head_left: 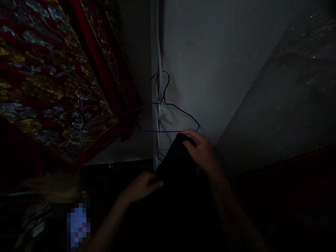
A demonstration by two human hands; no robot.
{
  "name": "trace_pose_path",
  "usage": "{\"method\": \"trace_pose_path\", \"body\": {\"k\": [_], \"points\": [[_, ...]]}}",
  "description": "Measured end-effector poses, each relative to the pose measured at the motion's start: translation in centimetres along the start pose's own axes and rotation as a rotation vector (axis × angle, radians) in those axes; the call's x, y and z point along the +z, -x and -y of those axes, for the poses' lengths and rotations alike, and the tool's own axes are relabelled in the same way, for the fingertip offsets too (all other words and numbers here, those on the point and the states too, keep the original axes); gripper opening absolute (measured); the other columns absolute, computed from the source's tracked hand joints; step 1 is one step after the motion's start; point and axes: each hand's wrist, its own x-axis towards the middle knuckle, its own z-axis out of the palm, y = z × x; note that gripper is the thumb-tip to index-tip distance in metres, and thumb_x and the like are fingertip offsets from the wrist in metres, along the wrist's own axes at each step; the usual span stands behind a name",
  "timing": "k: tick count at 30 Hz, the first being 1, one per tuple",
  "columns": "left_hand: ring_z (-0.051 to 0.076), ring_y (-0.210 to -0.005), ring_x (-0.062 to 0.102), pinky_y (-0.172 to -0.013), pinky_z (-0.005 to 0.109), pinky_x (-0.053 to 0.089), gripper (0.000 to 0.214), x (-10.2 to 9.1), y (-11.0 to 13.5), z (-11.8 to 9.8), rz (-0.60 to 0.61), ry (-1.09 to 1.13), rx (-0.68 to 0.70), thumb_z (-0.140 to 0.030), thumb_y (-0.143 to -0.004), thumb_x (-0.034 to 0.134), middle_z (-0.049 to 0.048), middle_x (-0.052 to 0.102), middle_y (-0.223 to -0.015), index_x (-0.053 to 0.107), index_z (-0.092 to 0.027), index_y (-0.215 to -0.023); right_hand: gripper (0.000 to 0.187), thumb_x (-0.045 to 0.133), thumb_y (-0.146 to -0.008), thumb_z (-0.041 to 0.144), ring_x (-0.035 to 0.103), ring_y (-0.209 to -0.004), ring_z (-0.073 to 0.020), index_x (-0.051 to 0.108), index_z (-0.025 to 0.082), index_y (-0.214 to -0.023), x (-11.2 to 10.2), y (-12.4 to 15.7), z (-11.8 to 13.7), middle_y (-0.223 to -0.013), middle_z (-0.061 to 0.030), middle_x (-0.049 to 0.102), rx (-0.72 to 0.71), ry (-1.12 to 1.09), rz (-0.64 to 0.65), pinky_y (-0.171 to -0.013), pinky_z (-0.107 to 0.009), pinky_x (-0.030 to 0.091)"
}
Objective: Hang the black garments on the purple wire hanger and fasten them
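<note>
A black cloth garment (181, 175) hangs between my two hands; its exact kind is lost in the dark. My right hand (198, 148) pinches its upper edge, thumb in front, just under the right end of a thin purple wire hanger (181, 109). Lower down, my left hand (145, 185) grips the garment's left edge with the thumb lying over the cloth. The hanger's hook sits at a pale cable (159, 42) that runs down the wall. The lower part of the garment fades into shadow.
Red cloth embroidered in gold and silver (60, 80) hangs at the left. Behind the hanger is a grey wall (210, 52), with a shiny translucent sheet (283, 105) on the right. A blurred blue and white item (78, 224) lies at the lower left.
</note>
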Motion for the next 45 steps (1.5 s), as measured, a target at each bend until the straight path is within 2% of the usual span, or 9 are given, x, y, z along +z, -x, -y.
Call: {"method": "trace_pose_path", "body": {"k": [4, 8, 11, 18, 23, 26, 34, 39, 45], "points": [[0.023, -0.088, 0.070, -0.078, 0.030, 0.051, 0.041, -3.3, 0.9, -0.8, -0.042, -0.081, 0.011, -0.055, -0.093, 0.057, 0.0039, 0.078, -0.102, 0.075, -0.019, -0.101, 0.031, 0.048, -0.087, 0.035, 0.064, -0.108, -0.0224, 0.070, 0.022, -0.105, 2.5, -3.6, -3.1, -0.114, -0.0077, 0.071, 0.015, -0.020, -0.102, -0.098, -0.035, 0.048], [0.025, -0.089, 0.070, -0.082, 0.032, 0.051, 0.042, -5.9, 2.6, -0.5, -0.078, -0.217, -0.080, -0.056, -0.092, 0.056, 0.0049, 0.078, -0.100, 0.076, -0.020, -0.100, 0.048, 0.045, -0.086, 0.060, 0.059, -0.062, -0.0212, 0.053, 0.023, -0.056, 4.7, -4.6, -7.0, -0.058, -0.0032, 0.057, 0.241, 0.054, 0.085, -0.064, -0.033, 0.050], [0.028, -0.099, 0.070, -0.089, 0.035, 0.050, 0.043, -7.4, 4.1, 0.7, -0.046, -0.261, -0.175, -0.053, -0.093, 0.054, 0.0075, 0.077, -0.113, 0.075, -0.020, -0.110, 0.047, 0.055, -0.079, 0.060, 0.047, -0.049, -0.0169, 0.045, 0.023, -0.051, 3.7, -3.7, -8.4, -0.048, 0.0014, 0.044, 0.265, 0.073, 0.084, -0.051, -0.030, 0.040], [0.028, -0.097, 0.071, -0.084, 0.035, 0.051, 0.045, -9.4, 4.1, 1.1, -0.128, -0.420, -0.291, -0.056, -0.091, 0.051, 0.0103, 0.077, -0.109, 0.075, -0.020, -0.104, 0.029, 0.047, -0.088, 0.044, 0.065, -0.105, -0.0232, 0.067, 0.024, -0.086, 2.5, -2.9, -6.5, -0.095, -0.0061, 0.071, -0.022, 0.022, -0.021, -0.095, -0.034, 0.048], [0.029, -0.093, 0.072, -0.079, 0.035, 0.051, 0.038, -10.6, 3.5, -0.2, -0.271, -0.475, -0.279, -0.052, -0.089, 0.055, 0.0114, 0.077, -0.103, 0.075, -0.020, -0.096, 0.046, 0.043, -0.085, 0.061, 0.050, -0.058, -0.0172, 0.048, 0.024, -0.058, 4.1, -4.1, -6.9, -0.056, -0.0003, 0.049, 0.239, 0.050, 0.049, -0.054, -0.028, 0.040], [0.027, -0.087, 0.072, -0.076, 0.033, 0.051, 0.039, -11.5, 3.9, -0.9, -0.357, -0.431, -0.236, -0.055, -0.088, 0.057, 0.0092, 0.077, -0.095, 0.074, -0.020, -0.090, 0.049, 0.050, -0.081, 0.063, 0.036, -0.051, -0.0121, 0.039, 0.023, -0.054, 2.3, -4.0, -7.2, -0.051, 0.0032, 0.036, 0.238, 0.101, -0.010, -0.048, -0.027, 0.027], [0.021, -0.075, 0.063, -0.069, 0.030, 0.046, 0.043, -13.3, 3.1, -6.4, -0.651, -0.493, 0.023, -0.061, -0.084, 0.063, 0.0032, 0.065, -0.079, 0.070, -0.020, -0.075, 0.048, 0.058, -0.080, 0.057, 0.036, -0.049, -0.0113, 0.046, 0.020, -0.050, -4.7, -3.4, -3.8, -0.051, 0.0024, 0.036, 0.214, 0.335, -0.063, -0.047, -0.026, 0.023], [0.023, -0.088, 0.063, -0.082, 0.033, 0.050, 0.028, -12.7, 0.7, -10.7, -0.710, -0.498, 0.290, -0.046, -0.088, 0.063, 0.0040, 0.064, -0.087, 0.066, -0.020, -0.077, 0.051, 0.055, -0.085, 0.059, 0.041, -0.047, -0.0123, 0.046, 0.021, -0.052, -2.8, -1.0, -2.6, -0.050, 0.0015, 0.043, 0.218, 0.242, -0.029, -0.045, -0.026, 0.028], [0.024, -0.113, 0.064, -0.100, 0.038, 0.049, 0.037, -12.7, -2.3, -11.8, -0.853, -0.504, 0.439, -0.026, -0.097, 0.050, 0.0088, 0.067, -0.125, 0.056, -0.020, -0.133, 0.036, 0.055, -0.094, 0.050, 0.065, -0.068, -0.0218, 0.069, 0.021, -0.078, -0.3, 1.6, -2.4, -0.071, -0.0048, 0.071, 0.139, 0.131, 0.092, -0.062, -0.030, 0.050]]}}
